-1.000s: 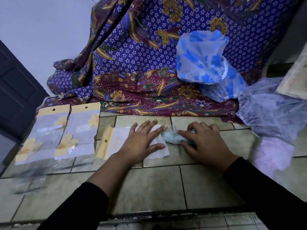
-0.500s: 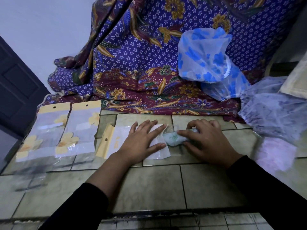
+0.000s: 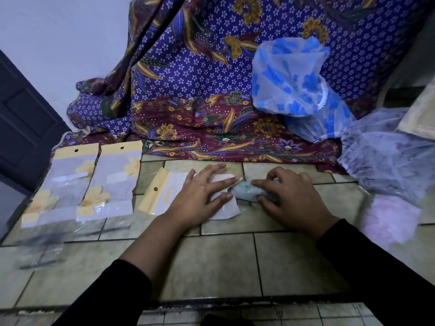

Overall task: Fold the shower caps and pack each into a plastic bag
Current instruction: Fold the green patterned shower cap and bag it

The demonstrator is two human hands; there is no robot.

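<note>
A clear plastic bag (image 3: 164, 196) with a yellow header lies flat on the tiled counter, its open end to the right. My left hand (image 3: 200, 196) presses flat on it with straight fingers. My right hand (image 3: 289, 198) grips a folded pale green shower cap (image 3: 244, 191) with curled fingers, and the cap's left tip sits at the bag's mouth. Unfolded shower caps lie at the back right: a blue flowered one (image 3: 289, 76), a lilac one (image 3: 388, 161) and a pink one (image 3: 390, 220).
Two packed bags (image 3: 68, 184) (image 3: 113, 180) with yellow headers and flower prints lie side by side at the left. A purple and maroon batik cloth (image 3: 200, 102) drapes across the back. The counter's front edge (image 3: 211, 304) runs below my forearms. A dark door (image 3: 21, 128) stands at far left.
My right hand has pushed the folded green cap a little to the left, up to the bag's mouth. My left hand stays pressed on the bag.
</note>
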